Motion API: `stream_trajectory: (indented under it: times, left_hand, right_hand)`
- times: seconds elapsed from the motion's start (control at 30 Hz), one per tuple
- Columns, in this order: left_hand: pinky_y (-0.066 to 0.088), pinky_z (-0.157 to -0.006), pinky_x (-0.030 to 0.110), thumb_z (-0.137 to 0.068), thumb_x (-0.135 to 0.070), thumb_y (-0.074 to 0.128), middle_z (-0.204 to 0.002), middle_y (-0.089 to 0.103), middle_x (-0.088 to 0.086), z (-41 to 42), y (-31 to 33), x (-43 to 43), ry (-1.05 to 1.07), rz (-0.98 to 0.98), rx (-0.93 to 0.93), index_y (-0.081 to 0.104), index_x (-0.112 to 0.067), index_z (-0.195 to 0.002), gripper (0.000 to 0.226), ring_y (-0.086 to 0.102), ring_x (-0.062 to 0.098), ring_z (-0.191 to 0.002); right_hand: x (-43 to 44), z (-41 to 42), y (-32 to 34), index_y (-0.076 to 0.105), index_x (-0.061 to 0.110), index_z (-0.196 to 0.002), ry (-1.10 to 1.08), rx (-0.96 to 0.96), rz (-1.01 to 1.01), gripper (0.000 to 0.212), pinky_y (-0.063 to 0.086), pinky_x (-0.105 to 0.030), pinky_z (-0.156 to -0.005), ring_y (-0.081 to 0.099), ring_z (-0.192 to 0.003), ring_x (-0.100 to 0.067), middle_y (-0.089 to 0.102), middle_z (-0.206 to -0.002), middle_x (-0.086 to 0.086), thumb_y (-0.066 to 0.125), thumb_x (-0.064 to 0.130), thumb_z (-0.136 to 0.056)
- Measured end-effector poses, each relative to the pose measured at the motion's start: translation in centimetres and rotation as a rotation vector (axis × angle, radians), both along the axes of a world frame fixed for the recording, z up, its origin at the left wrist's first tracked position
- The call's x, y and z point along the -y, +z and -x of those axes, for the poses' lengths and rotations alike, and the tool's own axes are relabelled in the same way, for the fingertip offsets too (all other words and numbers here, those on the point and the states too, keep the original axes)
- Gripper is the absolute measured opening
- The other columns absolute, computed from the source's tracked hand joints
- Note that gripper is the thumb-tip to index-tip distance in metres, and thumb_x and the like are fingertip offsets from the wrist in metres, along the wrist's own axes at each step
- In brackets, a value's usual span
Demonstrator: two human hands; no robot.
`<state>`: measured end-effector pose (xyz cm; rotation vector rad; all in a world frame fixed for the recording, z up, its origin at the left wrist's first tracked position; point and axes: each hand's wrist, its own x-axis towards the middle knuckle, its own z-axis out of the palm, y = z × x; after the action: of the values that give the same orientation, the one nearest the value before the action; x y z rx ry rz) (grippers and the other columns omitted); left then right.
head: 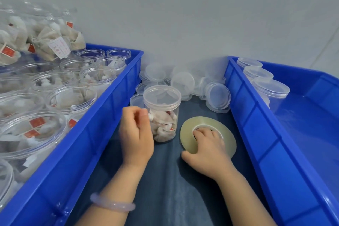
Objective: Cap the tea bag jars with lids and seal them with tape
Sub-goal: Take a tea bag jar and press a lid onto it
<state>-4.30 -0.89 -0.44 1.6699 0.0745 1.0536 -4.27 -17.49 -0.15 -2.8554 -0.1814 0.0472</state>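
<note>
The capped clear plastic tea-bag jar [163,119] stood on dark cloth [165,179], left hand [136,132] curled beside it, grip unclear, right hand [209,145] hooked into the flat yellowish tape roll [188,130], and the job needed that jar steadied and tape pulled taut across the lid [161,95] seam.

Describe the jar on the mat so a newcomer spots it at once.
Look at the dark mat between the left bin and the right bin. One jar stands upright there, between the left hand and the tape roll under the right hand. Unlike the loose lids behind it, it holds tea bags and is capped.
</note>
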Motion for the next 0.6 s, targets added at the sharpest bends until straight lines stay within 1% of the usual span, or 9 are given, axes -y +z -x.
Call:
stream_trajectory:
  times: [0.03, 0.1, 0.17, 0.2, 0.27, 0.3, 0.37, 0.5, 0.6]
  left_hand:
    - [0.035, -0.058, 0.011, -0.091, -0.032, 0.043, -0.068, 0.049, -0.01, 0.5, 0.1, 0.1, -0.047, -0.114, 0.05, 0.05, -0.012, -0.08, 0.023, 0.047, 0.001, -0.063]
    - [0.036, -0.051, 0.021, -0.09, -0.03, 0.045, -0.055, 0.05, -0.003, 1.1, 0.0, 0.7, -0.151, -0.314, 0.052, 0.057, -0.005, -0.068, 0.035, 0.044, 0.013, -0.054]
    - [0.04, -0.051, 0.031, -0.089, -0.034, 0.048, -0.051, 0.054, 0.002, 1.4, -0.1, 1.7, -0.257, -0.42, -0.094, 0.064, -0.004, -0.067, 0.04, 0.045, 0.02, -0.05]
    - [0.043, -0.055, 0.033, -0.089, -0.035, 0.051, -0.055, 0.058, 0.002, 1.4, -0.1, 2.1, -0.306, -0.442, -0.219, 0.069, -0.009, -0.074, 0.035, 0.049, 0.019, -0.054]
    - [0.049, -0.07, 0.036, -0.092, -0.033, 0.053, -0.072, 0.064, -0.001, 1.1, -0.3, 2.5, -0.374, -0.488, -0.499, 0.07, -0.024, -0.106, 0.023, 0.057, 0.019, -0.075]
    - [0.049, -0.077, 0.036, -0.093, -0.032, 0.052, -0.076, 0.063, -0.004, 1.0, -0.4, 2.4, -0.394, -0.518, -0.601, 0.062, -0.029, -0.122, 0.031, 0.058, 0.021, -0.086]
    - [0.048, -0.079, 0.034, -0.094, -0.03, 0.05, -0.069, 0.058, -0.011, 0.9, -0.5, 2.3, -0.451, -0.555, -0.682, 0.052, -0.033, -0.134, 0.04, 0.057, 0.019, -0.09]
    - [0.05, -0.078, 0.036, -0.093, -0.03, 0.053, -0.065, 0.062, -0.01, 1.0, -0.3, 2.2, -0.505, -0.432, -0.666, 0.06, -0.035, -0.122, 0.031, 0.06, 0.015, -0.08]
    - [0.052, -0.077, 0.036, -0.089, -0.028, 0.061, -0.066, 0.065, -0.008, 0.9, -0.5, 2.1, -0.424, -0.345, -0.576, 0.07, -0.029, -0.107, 0.02, 0.063, 0.015, -0.076]
  right_hand:
    - [-0.3, 0.0, 0.0, 0.052, 0.016, -0.12, -0.027, 0.025, -0.017, 0.05, 0.028, -0.033, -0.104, 0.035, -0.121, -0.025, 0.045, -0.128, -0.002, 0.053, 0.047, -0.08]
    - [-0.7, 0.2, 0.1, 0.053, 0.015, -0.111, -0.054, 0.061, -0.017, 0.04, 0.034, -0.035, -0.099, 0.041, -0.113, -0.026, 0.05, -0.118, -0.004, 0.051, 0.044, -0.084]
    - [-0.8, 0.3, 0.0, 0.053, 0.014, -0.114, -0.054, 0.099, -0.015, 0.04, 0.036, -0.037, -0.097, 0.044, -0.112, -0.027, 0.052, -0.119, -0.006, 0.049, 0.043, -0.088]
    - [-0.8, 0.3, -0.1, 0.051, 0.013, -0.119, -0.054, 0.115, -0.045, 0.042, 0.037, -0.038, -0.097, 0.045, -0.114, -0.027, 0.052, -0.122, -0.006, 0.049, 0.042, -0.089]
    - [-0.7, 0.3, 0.0, 0.046, 0.013, -0.131, -0.08, 0.139, -0.189, 0.05, 0.04, -0.037, -0.098, 0.047, -0.12, -0.023, 0.05, -0.129, -0.004, 0.051, 0.039, -0.088]
    - [-0.6, 0.3, 0.0, 0.044, 0.015, -0.134, -0.089, 0.155, -0.259, 0.053, 0.041, -0.037, -0.098, 0.047, -0.121, -0.021, 0.049, -0.132, -0.002, 0.052, 0.038, -0.087]
    - [-0.6, 0.3, 0.0, 0.045, 0.019, -0.134, -0.083, 0.189, -0.335, 0.057, 0.042, -0.034, -0.095, 0.049, -0.118, -0.015, 0.049, -0.132, 0.004, 0.054, 0.039, -0.082]
    - [-0.6, 0.6, -0.2, 0.054, 0.023, -0.125, -0.059, 0.272, -0.392, 0.056, 0.042, -0.025, -0.083, 0.052, -0.11, -0.008, 0.054, -0.124, 0.012, 0.054, 0.044, -0.074]
    - [-0.6, 0.6, -0.2, 0.055, 0.023, -0.125, -0.044, 0.298, -0.399, 0.052, 0.042, -0.025, -0.082, 0.052, -0.111, -0.008, 0.054, -0.125, 0.013, 0.056, 0.04, -0.076]
